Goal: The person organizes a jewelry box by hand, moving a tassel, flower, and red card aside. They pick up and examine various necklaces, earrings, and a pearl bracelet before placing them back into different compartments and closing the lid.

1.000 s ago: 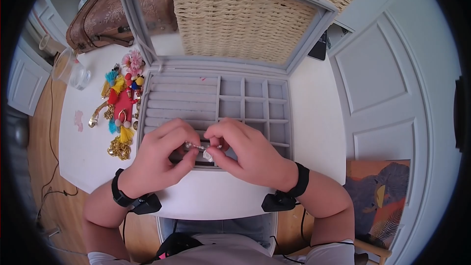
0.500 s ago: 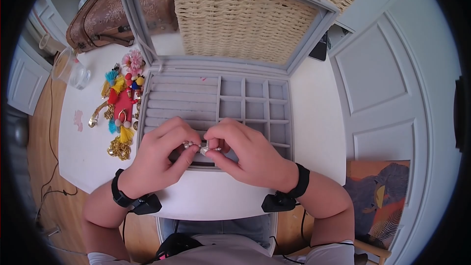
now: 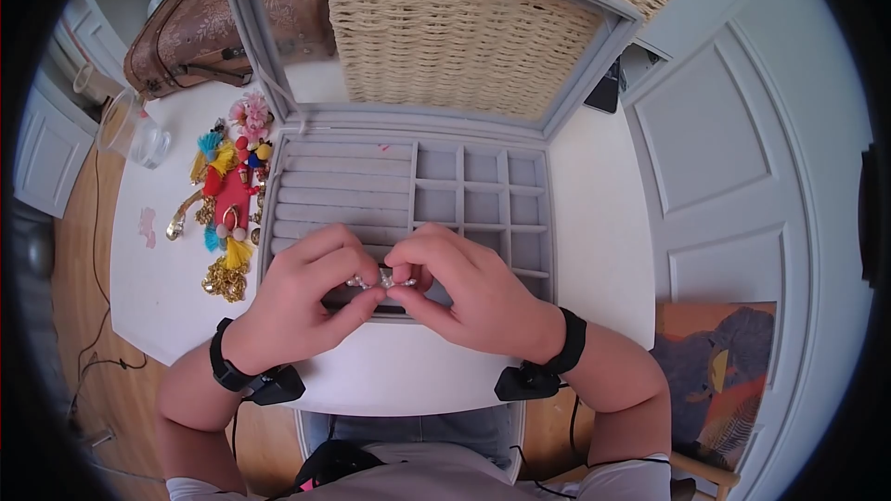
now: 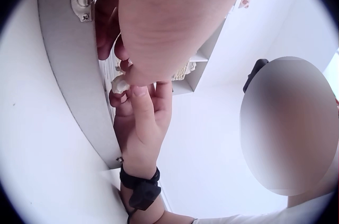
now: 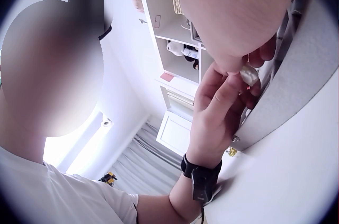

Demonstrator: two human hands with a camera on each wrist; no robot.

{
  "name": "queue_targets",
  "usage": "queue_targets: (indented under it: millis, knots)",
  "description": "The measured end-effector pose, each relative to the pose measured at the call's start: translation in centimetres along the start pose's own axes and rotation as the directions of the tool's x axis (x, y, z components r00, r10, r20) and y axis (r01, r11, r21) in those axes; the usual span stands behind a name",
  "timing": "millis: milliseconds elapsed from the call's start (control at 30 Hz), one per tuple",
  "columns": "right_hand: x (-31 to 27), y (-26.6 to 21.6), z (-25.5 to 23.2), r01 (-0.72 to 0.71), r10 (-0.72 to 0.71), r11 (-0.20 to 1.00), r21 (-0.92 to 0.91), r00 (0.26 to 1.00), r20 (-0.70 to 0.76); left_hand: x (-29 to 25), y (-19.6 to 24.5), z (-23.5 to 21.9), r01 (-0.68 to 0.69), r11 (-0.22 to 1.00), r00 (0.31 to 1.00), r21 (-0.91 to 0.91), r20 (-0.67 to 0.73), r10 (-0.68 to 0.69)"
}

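Both hands meet over the front edge of a grey jewellery box [image 3: 345,178] whose lid stands raised. Between their fingertips is a small piece of jewellery [image 3: 386,280] with pearly and silvery parts. The left hand [image 3: 306,292] pinches its left part between thumb and fingers; the right hand [image 3: 469,292] pinches the right part. A whitish, pearl-like lump [image 4: 121,85] shows at the fingertips in the left wrist view, and the same lump [image 5: 249,75] appears in the right wrist view. The fingers hide the rest of the piece.
Left of the box lie colourful tassel jewellery [image 3: 223,172] and a gold chain [image 3: 225,280]. A clear cup [image 3: 148,141] and a brown patterned case [image 3: 209,32] are farther back. Behind the raised lid stands a woven basket [image 3: 464,46]; a dark phone [image 3: 605,88] lies at the right.
The pearly lump, which hung below the fingertips, now sits between them. The fingertips of both hands have shifted slightly around the piece, while the arms stay in nearly the same place.
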State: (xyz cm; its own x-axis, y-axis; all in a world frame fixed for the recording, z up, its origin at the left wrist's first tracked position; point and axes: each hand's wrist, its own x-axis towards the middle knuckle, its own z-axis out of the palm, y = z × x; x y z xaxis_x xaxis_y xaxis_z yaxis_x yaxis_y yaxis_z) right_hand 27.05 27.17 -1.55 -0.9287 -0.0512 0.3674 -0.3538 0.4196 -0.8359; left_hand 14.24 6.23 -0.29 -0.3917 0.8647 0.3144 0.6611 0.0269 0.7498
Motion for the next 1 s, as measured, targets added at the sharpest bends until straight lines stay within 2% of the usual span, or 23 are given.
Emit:
queue_targets:
  millis: [200,800,1000]
  knots:
    - [-0.09,0.01,0.05,-0.011,0.010,0.997,-0.076,1.000,-0.015,-0.05,0.18,0.07,0.010,1.000,1.000,-0.002,-0.001,-0.010]
    - [-0.05,0.03,0.11,0.010,-0.013,0.996,-0.092,0.999,-0.035,-0.03,-0.04,0.11,-0.015,1.000,1.000,-0.003,-0.020,0.015]
    - [-0.23,0.21,-0.13,0.000,0.001,0.995,-0.102,1.000,0.008,0.11,-0.03,0.09,-0.012,0.999,1.000,-0.040,-0.007,0.012]
